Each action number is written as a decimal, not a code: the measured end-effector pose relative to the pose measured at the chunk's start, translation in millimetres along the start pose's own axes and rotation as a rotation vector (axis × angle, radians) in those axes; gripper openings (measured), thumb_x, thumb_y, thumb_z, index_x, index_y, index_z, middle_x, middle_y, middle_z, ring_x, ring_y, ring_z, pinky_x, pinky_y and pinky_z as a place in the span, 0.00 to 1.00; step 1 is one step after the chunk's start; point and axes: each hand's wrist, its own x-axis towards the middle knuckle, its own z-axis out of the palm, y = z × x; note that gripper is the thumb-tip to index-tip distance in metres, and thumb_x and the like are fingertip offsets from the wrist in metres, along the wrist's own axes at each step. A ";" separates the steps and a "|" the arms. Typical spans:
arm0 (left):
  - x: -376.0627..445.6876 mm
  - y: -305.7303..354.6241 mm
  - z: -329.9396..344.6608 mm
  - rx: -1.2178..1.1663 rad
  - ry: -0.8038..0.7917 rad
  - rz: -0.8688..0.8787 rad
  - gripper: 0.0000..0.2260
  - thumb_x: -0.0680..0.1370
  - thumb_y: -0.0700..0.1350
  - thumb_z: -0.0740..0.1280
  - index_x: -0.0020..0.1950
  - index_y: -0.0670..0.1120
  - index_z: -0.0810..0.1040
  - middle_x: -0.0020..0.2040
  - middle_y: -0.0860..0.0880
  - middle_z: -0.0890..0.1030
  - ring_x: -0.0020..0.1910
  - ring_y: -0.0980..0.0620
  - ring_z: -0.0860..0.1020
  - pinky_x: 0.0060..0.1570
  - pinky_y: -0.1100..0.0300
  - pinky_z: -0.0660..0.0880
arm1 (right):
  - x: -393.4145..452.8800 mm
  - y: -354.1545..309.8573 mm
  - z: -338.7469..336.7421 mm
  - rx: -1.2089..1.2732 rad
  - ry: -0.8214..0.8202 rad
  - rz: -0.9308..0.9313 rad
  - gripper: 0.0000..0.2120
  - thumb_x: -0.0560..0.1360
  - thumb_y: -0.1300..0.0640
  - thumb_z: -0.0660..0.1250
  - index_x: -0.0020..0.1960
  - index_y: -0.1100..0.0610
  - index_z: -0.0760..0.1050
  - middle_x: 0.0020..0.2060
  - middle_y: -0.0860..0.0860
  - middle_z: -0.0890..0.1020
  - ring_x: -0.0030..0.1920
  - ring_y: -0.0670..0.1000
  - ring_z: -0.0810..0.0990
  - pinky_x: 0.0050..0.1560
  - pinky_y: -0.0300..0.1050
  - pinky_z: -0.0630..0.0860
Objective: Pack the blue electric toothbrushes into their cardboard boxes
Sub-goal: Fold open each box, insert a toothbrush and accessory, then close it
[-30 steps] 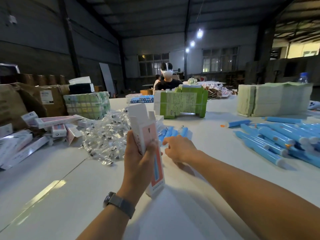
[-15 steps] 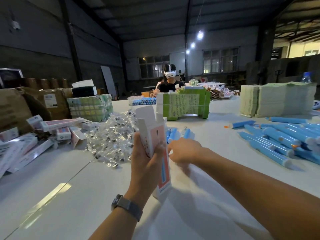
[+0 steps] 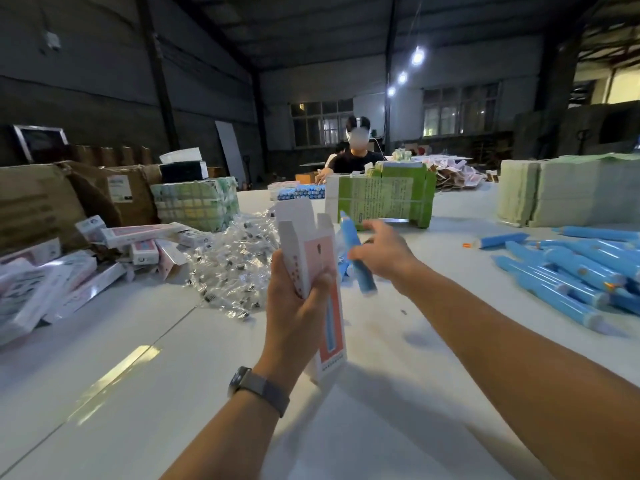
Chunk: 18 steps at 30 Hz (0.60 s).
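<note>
The toothbrush point(image 3: 356, 258), blue and slim with a pointed upper end, is gripped in the right hand point(image 3: 384, 254) above the white table point(image 3: 173, 393), tilted, just right of the box point(image 3: 317, 282). The left hand point(image 3: 294, 306) clasps that tall white and pink box upright, top flaps open; its inside cannot be seen. More blue toothbrushes point(image 3: 571, 271) lie heaped at the right. Clear plastic packets point(image 3: 235, 268) pile left of the box, with more boxes point(image 3: 69, 271) scattered at the far left.
</note>
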 end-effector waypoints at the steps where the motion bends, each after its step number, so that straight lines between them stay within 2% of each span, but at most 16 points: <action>1: 0.0 0.2 0.2 0.009 0.000 0.002 0.12 0.74 0.47 0.67 0.56 0.55 0.70 0.44 0.63 0.80 0.41 0.59 0.81 0.36 0.62 0.80 | -2.2 -13.4 -6.7 0.209 0.024 -0.049 0.30 0.72 0.60 0.69 0.73 0.56 0.65 0.51 0.54 0.77 0.51 0.55 0.78 0.52 0.51 0.78; 3: -0.3 0.8 0.5 0.021 -0.004 -0.005 0.12 0.74 0.49 0.67 0.56 0.57 0.69 0.44 0.64 0.79 0.45 0.59 0.81 0.37 0.65 0.80 | -11.3 -39.9 -20.9 0.524 0.068 -0.172 0.29 0.74 0.59 0.67 0.73 0.57 0.63 0.45 0.52 0.76 0.42 0.51 0.77 0.37 0.42 0.78; 5: -0.5 1.1 0.1 0.027 -0.009 -0.008 0.13 0.75 0.50 0.66 0.56 0.58 0.68 0.45 0.65 0.78 0.47 0.60 0.81 0.38 0.67 0.79 | -24.0 -60.7 -35.4 0.716 0.084 -0.307 0.33 0.73 0.58 0.66 0.75 0.52 0.59 0.46 0.52 0.77 0.41 0.49 0.80 0.36 0.38 0.80; 8: -1.5 2.9 0.9 0.043 -0.012 -0.004 0.13 0.74 0.50 0.66 0.57 0.58 0.68 0.45 0.66 0.78 0.48 0.60 0.81 0.38 0.69 0.78 | -42.8 -77.6 -49.8 0.730 0.128 -0.489 0.43 0.69 0.59 0.66 0.77 0.40 0.50 0.41 0.51 0.77 0.38 0.45 0.82 0.35 0.39 0.78; 10: -2.5 3.7 1.5 0.058 -0.021 0.006 0.13 0.75 0.50 0.66 0.57 0.58 0.68 0.45 0.66 0.78 0.48 0.61 0.81 0.39 0.69 0.78 | -50.1 -82.1 -53.3 0.626 0.207 -0.576 0.46 0.69 0.60 0.66 0.78 0.41 0.46 0.38 0.50 0.75 0.38 0.47 0.80 0.36 0.41 0.78; 12: -3.7 4.2 1.5 0.067 -0.027 0.021 0.13 0.75 0.50 0.66 0.57 0.57 0.68 0.46 0.66 0.78 0.49 0.61 0.80 0.39 0.69 0.78 | -53.8 -86.5 -55.3 0.604 0.268 -0.620 0.45 0.69 0.60 0.65 0.79 0.43 0.46 0.45 0.55 0.76 0.45 0.54 0.81 0.41 0.46 0.82; 13: -4.1 4.1 1.7 0.069 -0.031 0.025 0.13 0.75 0.50 0.66 0.57 0.57 0.68 0.47 0.64 0.78 0.49 0.61 0.80 0.39 0.70 0.78 | -55.3 -88.4 -56.8 0.639 0.275 -0.637 0.45 0.69 0.62 0.65 0.79 0.44 0.46 0.52 0.59 0.76 0.50 0.57 0.80 0.42 0.47 0.82; 15: -4.8 4.4 2.6 0.080 -0.035 0.028 0.13 0.75 0.50 0.66 0.57 0.56 0.68 0.50 0.56 0.78 0.48 0.61 0.81 0.37 0.70 0.78 | -56.5 -89.7 -58.2 0.692 0.257 -0.668 0.45 0.69 0.65 0.64 0.79 0.45 0.47 0.66 0.60 0.70 0.54 0.57 0.79 0.38 0.43 0.82; 18: -6.0 3.7 3.7 0.102 -0.036 0.040 0.11 0.77 0.47 0.68 0.54 0.54 0.68 0.46 0.51 0.77 0.43 0.59 0.81 0.34 0.69 0.77 | -58.5 -87.0 -52.8 0.530 0.201 -0.731 0.45 0.69 0.67 0.66 0.79 0.47 0.49 0.63 0.57 0.72 0.45 0.56 0.80 0.36 0.42 0.81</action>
